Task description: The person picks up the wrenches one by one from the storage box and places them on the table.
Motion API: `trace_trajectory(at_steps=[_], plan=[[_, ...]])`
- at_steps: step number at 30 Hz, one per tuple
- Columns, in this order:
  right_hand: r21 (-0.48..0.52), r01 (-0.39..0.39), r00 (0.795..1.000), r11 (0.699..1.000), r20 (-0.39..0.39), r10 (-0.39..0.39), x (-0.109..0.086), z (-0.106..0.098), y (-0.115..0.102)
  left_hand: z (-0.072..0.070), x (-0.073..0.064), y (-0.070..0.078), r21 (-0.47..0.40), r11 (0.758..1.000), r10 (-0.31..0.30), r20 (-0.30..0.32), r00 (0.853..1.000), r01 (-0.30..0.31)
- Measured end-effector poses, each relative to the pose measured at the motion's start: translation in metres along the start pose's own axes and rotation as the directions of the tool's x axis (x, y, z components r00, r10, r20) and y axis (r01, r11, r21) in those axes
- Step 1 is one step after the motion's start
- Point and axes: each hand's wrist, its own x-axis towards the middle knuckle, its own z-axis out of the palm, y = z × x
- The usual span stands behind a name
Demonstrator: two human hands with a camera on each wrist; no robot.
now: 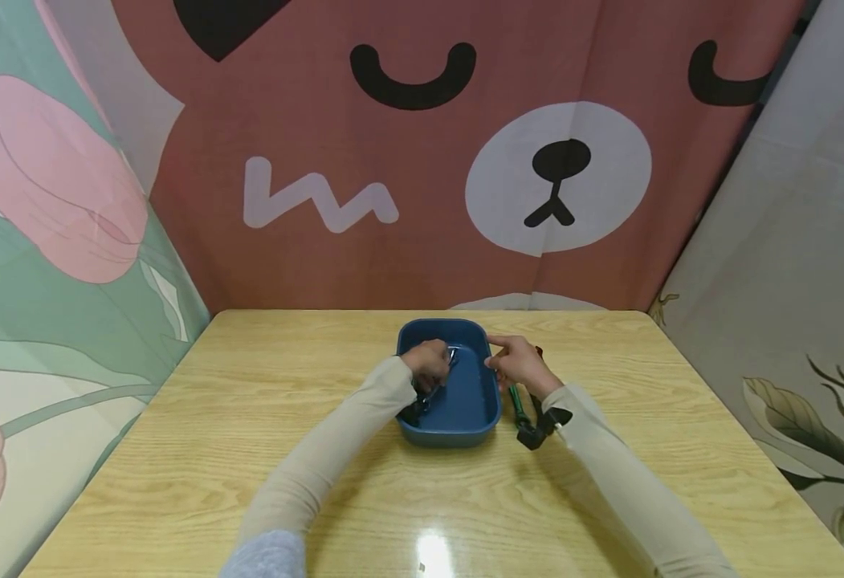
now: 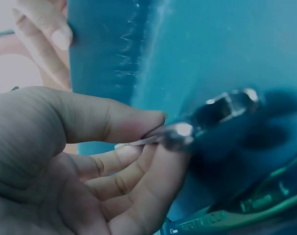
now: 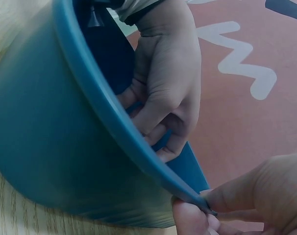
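A deep blue plastic bin sits on the wooden table. My left hand reaches inside it. In the left wrist view its thumb and fingers pinch a small shiny metal piece, whose loop-like end points away over the bin's floor; I cannot tell what kind of thing it is. A glint of metal also shows beside the fingers in the head view. At the bin's right side, my right hand pinches the rim between thumb and fingers, as the right wrist view shows.
A green strip with markings crosses the lower right of the left wrist view. Dark wrist camera gear hangs by my right wrist, with a slim green piece beside it. A brown bear-print curtain stands behind the table.
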Motion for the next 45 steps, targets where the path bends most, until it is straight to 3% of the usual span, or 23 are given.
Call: trace_trajectory(at_steps=[12,22,38,45], plan=[[-0.012,-0.01,1.0,1.0,-0.003,0.01,0.001,0.0,0.0,-0.01,-0.007,-0.004,-0.151,0.986,0.059,-0.038,0.998,-0.064],[-0.012,-0.012,1.0,1.0,-0.001,0.012,-0.001,0.001,-0.001,-0.01,-0.006,-0.008,-0.2,0.977,0.067,-0.049,0.997,-0.076],[-0.011,-0.005,1.0,1.0,-0.002,0.005,0.0,0.001,-0.001,-0.019,-0.016,-0.002,-0.237,0.96,0.136,-0.06,0.989,-0.146],[-0.006,-0.003,1.0,1.0,0.0,0.003,-0.002,0.0,-0.001,-0.02,-0.017,-0.001,-0.24,0.96,0.13,-0.068,0.989,-0.143]])
